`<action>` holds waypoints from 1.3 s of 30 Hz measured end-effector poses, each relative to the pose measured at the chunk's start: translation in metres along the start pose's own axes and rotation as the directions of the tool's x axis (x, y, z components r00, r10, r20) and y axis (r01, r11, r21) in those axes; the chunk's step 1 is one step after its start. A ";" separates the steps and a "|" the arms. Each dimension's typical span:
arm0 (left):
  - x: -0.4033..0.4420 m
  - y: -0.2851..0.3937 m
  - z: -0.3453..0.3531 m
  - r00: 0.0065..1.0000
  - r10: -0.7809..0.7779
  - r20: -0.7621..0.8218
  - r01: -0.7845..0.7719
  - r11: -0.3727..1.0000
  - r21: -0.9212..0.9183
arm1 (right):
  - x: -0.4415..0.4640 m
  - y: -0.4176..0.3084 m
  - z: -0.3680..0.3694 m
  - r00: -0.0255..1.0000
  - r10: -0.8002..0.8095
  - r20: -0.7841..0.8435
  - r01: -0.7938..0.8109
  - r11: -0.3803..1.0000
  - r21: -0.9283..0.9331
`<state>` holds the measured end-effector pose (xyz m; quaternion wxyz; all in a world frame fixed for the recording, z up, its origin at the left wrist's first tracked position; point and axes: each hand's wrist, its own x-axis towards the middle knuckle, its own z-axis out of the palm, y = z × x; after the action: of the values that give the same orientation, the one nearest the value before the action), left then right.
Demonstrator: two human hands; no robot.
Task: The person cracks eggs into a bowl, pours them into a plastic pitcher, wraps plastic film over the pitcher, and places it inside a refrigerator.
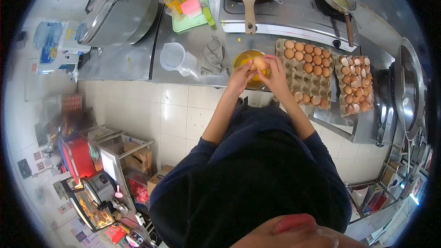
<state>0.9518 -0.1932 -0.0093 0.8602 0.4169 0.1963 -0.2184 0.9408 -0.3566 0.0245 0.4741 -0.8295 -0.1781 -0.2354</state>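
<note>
Both of my hands hold one brown egg (pixel 260 63) above a metal bowl (pixel 238 59) with yellow egg in it. My left hand (pixel 240 76) has its fingers on the egg's left side, and my right hand (pixel 275 74) grips it from the right. Just right of the bowl lies a cardboard tray (pixel 312 81) with whole brown eggs in its upper part, bare cups lower down and some shells at the near end. Farther right, a second tray (pixel 342 98) is filled with cracked shells. A crumpled grey cloth (pixel 214 57) lies left of the bowl.
A clear plastic jug (pixel 173 57) stands left of the cloth. Behind are a green tray (pixel 183 24) with a pink container (pixel 191 7), and a stove (pixel 294 16) with a pan (pixel 249 14) whose handle points toward me. A large pot (pixel 142 14) stands at the back left.
</note>
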 end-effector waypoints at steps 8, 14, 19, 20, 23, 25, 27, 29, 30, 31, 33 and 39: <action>-0.007 0.033 -0.004 0.973 0.126 0.193 -0.168 0.960 0.223 | -0.007 0.023 0.001 0.564 0.647 0.513 -0.709 0.061 0.702; 0.001 0.054 -0.014 0.953 0.119 0.278 -0.280 0.697 0.661 | -0.009 0.016 0.013 0.577 0.640 0.508 -0.777 0.239 0.582; 0.015 0.049 -0.024 0.883 0.297 0.363 -0.468 0.526 0.710 | -0.011 0.011 0.031 0.767 0.603 0.217 -0.618 0.605 0.503; 0.012 0.051 -0.021 0.870 0.332 0.366 -0.482 0.412 0.773 | -0.012 0.014 0.037 0.800 0.580 0.154 -0.590 0.711 0.382; 0.008 0.049 -0.018 0.836 0.397 0.380 -0.502 0.272 0.821 | -0.019 0.019 0.050 0.827 0.560 0.059 -0.557 0.799 0.224; 0.009 0.046 -0.019 0.818 0.429 0.383 -0.516 0.253 0.818 | -0.022 0.021 0.056 0.820 0.571 0.025 -0.564 0.801 0.202; 0.009 0.046 -0.021 0.819 0.432 0.379 -0.505 0.227 0.833 | -0.024 0.021 0.061 0.820 0.573 -0.012 -0.560 0.806 0.192; 0.010 0.047 -0.024 0.805 0.435 0.405 -0.520 0.187 0.833 | -0.026 0.019 0.063 0.814 0.580 -0.023 -0.569 0.805 0.167; 0.010 0.047 -0.025 0.789 0.440 0.428 -0.533 0.146 0.833 | -0.026 0.017 0.064 0.810 0.586 -0.030 -0.576 0.805 0.144; 0.010 0.047 -0.026 0.790 0.438 0.429 -0.534 0.147 0.832 | -0.028 0.019 0.066 0.809 0.587 -0.032 -0.577 0.804 0.142; 0.011 0.046 -0.029 0.762 0.461 0.455 -0.565 0.130 0.815 | -0.029 0.022 0.071 0.821 0.567 -0.063 -0.552 0.817 0.166; 0.017 0.048 -0.035 0.761 0.444 0.473 -0.585 0.154 0.796 | -0.012 -0.013 0.051 0.859 0.512 0.016 -0.512 0.859 -0.005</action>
<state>0.9865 -0.1418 -0.0083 0.5067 0.8454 -0.1688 -0.0082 0.9357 -0.3065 0.0040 0.5177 -0.8492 0.0446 -0.0942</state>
